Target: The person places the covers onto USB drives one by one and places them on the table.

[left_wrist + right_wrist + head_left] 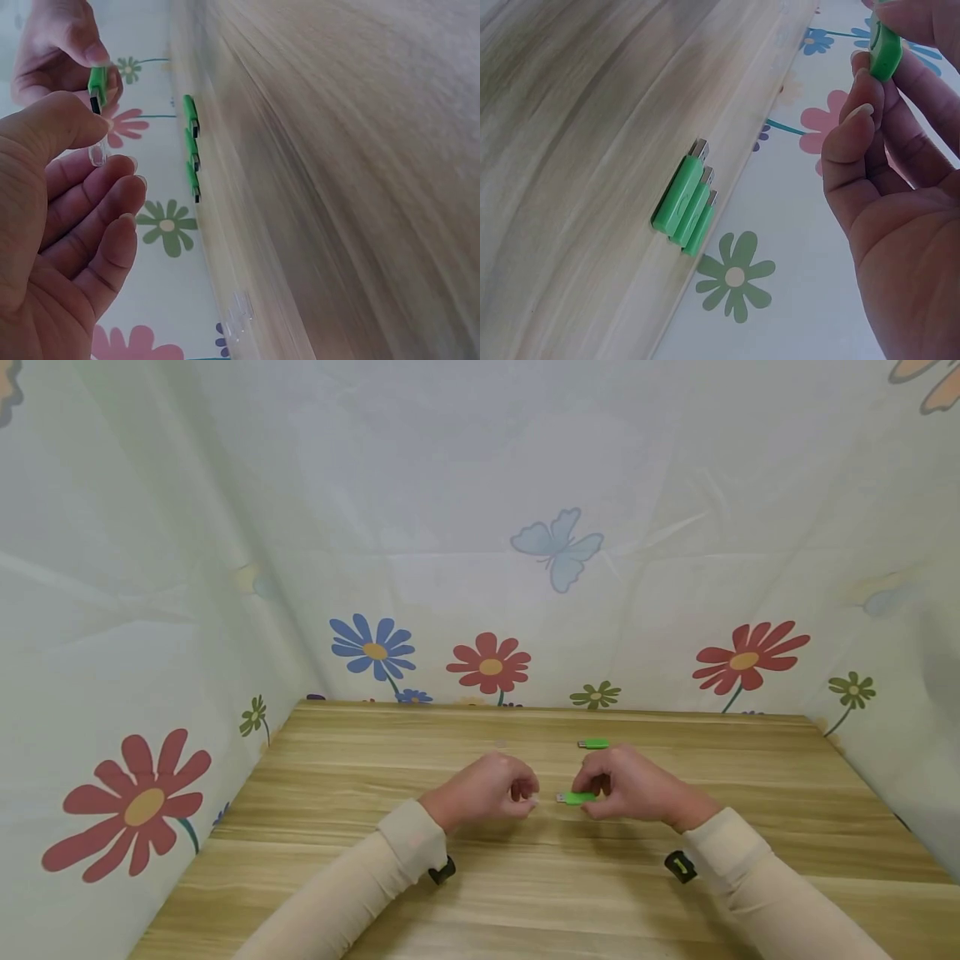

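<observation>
While pinched, USB stick pointing left, apparently level

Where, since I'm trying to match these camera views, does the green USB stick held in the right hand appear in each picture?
Head: lower half, just right of centre, in the right hand: USB stick.
Left wrist: upper left, above the left thumb: USB stick.
Right wrist: upper right, near the top edge: USB stick.
Shared landmark: loose green sticks, three in each wrist view, one visible in the head view.
</observation>
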`<state>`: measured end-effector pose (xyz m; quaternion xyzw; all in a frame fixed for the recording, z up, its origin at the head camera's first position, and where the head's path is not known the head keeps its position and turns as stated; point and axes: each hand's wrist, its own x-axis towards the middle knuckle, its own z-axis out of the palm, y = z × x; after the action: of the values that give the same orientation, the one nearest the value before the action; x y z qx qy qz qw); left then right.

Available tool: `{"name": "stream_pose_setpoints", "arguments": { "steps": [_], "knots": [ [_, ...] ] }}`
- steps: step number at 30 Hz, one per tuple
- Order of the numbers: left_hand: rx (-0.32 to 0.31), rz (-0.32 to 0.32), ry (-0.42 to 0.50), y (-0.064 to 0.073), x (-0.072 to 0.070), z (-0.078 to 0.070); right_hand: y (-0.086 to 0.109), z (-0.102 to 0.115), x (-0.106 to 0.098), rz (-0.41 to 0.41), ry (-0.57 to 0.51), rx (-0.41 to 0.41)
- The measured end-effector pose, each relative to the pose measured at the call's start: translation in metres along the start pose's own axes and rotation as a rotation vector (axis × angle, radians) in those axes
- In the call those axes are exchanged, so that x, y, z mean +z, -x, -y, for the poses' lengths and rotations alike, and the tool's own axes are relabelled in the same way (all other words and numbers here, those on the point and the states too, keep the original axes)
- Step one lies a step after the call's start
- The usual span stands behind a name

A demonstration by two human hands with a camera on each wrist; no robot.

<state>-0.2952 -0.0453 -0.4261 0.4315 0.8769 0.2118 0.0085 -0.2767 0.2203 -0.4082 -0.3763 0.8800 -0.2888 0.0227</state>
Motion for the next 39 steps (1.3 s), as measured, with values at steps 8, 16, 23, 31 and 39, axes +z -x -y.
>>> {"name": "stream_pose_setpoints", "arguments": {
  "steps": [8, 16, 23, 31, 39],
  "knots": [
    [0.007, -0.011, -0.003, -0.002, -0.0009, -0.0037, -0.0012, 0.0, 0.0031, -0.029, -0.009, -0.043],
    [0.033, -0.012, 0.005, -0.0056, 0.0005, -0.0036, -0.0013, -0.0028, 0.0059, -0.036, -0.043, -0.056],
    [0.044, -0.019, 0.017, -0.0059, 0.0018, -0.0047, -0.0008, -0.0023, 0.0059, -0.041, -0.035, -0.058],
    [0.05, -0.032, 0.014, -0.0069, 0.0037, -0.0044, -0.0024, -0.0008, 0.0056, -0.029, -0.024, -0.053],
    [0.081, -0.041, -0.006, -0.0081, 0.0062, -0.003, -0.0036, 0.0007, 0.0051, -0.026, -0.032, -0.051]
  ]
}}
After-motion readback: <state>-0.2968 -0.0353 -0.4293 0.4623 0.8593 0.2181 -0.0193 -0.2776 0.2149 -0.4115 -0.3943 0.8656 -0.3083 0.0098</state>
